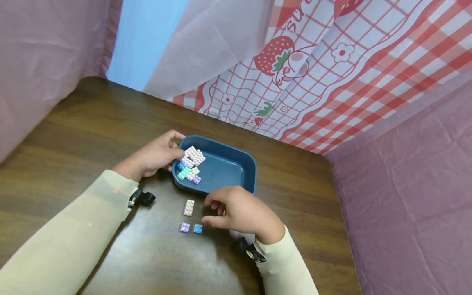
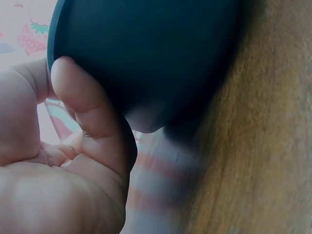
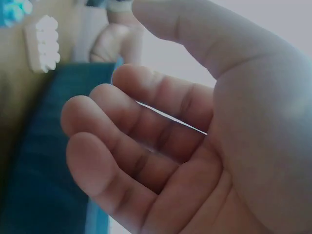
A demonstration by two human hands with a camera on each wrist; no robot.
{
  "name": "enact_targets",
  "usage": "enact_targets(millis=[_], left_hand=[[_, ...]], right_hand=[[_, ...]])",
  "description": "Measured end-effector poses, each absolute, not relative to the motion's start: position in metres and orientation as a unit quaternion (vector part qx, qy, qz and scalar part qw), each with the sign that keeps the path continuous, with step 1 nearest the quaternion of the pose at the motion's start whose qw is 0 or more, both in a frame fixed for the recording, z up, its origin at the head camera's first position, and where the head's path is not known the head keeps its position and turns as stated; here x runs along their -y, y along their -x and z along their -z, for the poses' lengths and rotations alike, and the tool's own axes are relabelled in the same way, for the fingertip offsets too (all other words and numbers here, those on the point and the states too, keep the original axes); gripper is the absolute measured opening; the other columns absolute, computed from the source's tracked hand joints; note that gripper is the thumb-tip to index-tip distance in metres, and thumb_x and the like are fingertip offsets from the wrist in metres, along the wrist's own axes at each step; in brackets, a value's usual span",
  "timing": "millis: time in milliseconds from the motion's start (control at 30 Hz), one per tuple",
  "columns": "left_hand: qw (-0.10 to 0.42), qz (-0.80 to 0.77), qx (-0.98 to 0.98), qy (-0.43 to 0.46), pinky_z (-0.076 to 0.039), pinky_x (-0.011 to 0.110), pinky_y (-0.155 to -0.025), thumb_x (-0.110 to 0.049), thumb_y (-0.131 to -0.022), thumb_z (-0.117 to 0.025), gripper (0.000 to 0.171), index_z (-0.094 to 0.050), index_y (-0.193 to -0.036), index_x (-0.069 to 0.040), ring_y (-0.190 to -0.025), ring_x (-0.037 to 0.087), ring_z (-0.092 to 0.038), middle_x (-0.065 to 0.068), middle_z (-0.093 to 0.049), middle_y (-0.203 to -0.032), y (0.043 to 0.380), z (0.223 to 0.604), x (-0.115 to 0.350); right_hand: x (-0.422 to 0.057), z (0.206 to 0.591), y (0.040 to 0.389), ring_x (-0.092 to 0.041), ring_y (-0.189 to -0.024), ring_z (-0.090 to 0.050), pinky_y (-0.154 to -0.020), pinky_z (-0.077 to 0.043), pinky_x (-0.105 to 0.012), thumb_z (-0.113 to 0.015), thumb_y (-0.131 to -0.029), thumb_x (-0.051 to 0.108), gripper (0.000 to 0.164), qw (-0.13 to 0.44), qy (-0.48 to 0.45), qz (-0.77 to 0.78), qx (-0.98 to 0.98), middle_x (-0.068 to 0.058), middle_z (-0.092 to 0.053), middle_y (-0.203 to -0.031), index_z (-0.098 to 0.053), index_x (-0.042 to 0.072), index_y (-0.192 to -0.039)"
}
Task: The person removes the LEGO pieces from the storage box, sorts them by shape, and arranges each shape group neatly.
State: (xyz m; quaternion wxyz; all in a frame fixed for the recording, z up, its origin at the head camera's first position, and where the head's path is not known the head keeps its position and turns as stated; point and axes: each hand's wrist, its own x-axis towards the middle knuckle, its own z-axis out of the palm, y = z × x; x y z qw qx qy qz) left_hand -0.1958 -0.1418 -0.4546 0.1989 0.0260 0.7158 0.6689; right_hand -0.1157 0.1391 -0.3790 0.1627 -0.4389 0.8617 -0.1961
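Observation:
My left hand (image 1: 156, 153) grips the left end of a dark blue plastic container (image 1: 252, 164). Its thumb lies along the wall, seen close up in the left wrist view. Inside, at that end, toy building bricks (image 1: 193, 156) in white, blue, green, yellow and purple lie in a heap. On the table in front of the container are a white brick (image 1: 189, 207), a purple brick (image 1: 185, 228) and a blue brick (image 1: 198, 228). My right hand (image 1: 236, 211) hovers beside these, near the container's front wall, fingers loosely bent and holding nothing.
The brown wooden table (image 1: 147, 246) carries everything. A red and white strawberry-print cloth (image 1: 284, 82) hangs behind it, and pinkish curtains (image 1: 405, 184) close off the sides. Each wrist wears a small black camera mount (image 1: 141, 198).

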Motion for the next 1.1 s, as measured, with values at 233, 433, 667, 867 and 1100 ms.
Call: enact_targets(millis=[233, 433, 667, 867, 1100], left_hand=[[0.197, -0.672, -0.713, -0.028, -0.052, 0.028, -0.052, -0.008, -0.096, -0.06, 0.06, -0.035, -0.151, -0.009, -0.071, 0.021, -0.057, 0.018, -0.055, -0.107, 0.194, 0.454, 0.143], [0.201, -0.672, -0.712, -0.028, -0.052, 0.028, -0.051, -0.008, -0.097, -0.06, 0.059, -0.036, -0.15, -0.009, -0.07, 0.021, -0.058, 0.018, -0.055, -0.107, 0.194, 0.455, 0.142], [0.199, -0.671, -0.713, -0.031, -0.053, 0.029, -0.051, -0.009, -0.097, -0.061, 0.06, -0.035, -0.152, -0.009, -0.07, 0.021, -0.058, 0.018, -0.055, -0.106, 0.195, 0.456, 0.143], [0.195, -0.672, -0.713, -0.032, -0.053, 0.028, -0.05, -0.007, -0.096, -0.061, 0.059, -0.036, -0.15, -0.008, -0.067, 0.02, -0.058, 0.016, -0.054, -0.103, 0.197, 0.456, 0.143], [0.197, -0.671, -0.714, -0.033, -0.053, 0.028, -0.051, -0.009, -0.097, -0.061, 0.057, -0.036, -0.149, -0.008, -0.065, 0.018, -0.056, 0.015, -0.054, -0.102, 0.198, 0.456, 0.143]], right_hand=[[-0.142, 0.353, 0.141, -0.002, -0.082, -0.063, -0.071, -0.056, -0.019, -0.08, -0.092, 0.042, 0.025, 0.086, 0.419, 0.18, -0.886, 0.014, -0.068, -0.093, -0.073, 0.022, -0.107], [-0.142, 0.345, 0.157, -0.004, -0.083, -0.063, -0.071, -0.056, -0.02, -0.079, -0.092, 0.043, 0.027, 0.074, 0.412, 0.173, -0.891, 0.016, -0.066, -0.096, -0.073, 0.023, -0.109], [-0.135, 0.344, 0.175, -0.007, -0.085, -0.065, -0.074, -0.058, -0.024, -0.078, -0.093, 0.044, 0.027, 0.076, 0.402, 0.173, -0.896, 0.012, -0.069, -0.096, -0.073, 0.023, -0.109], [-0.126, 0.348, 0.196, -0.012, -0.084, -0.066, -0.074, -0.057, -0.027, -0.077, -0.094, 0.043, 0.025, 0.091, 0.384, 0.166, -0.904, 0.011, -0.069, -0.094, -0.072, 0.024, -0.109], [-0.116, 0.36, 0.219, -0.011, -0.085, -0.066, -0.076, -0.057, -0.028, -0.078, -0.093, 0.043, 0.027, 0.106, 0.366, 0.161, -0.91, 0.011, -0.069, -0.091, -0.073, 0.021, -0.108]])
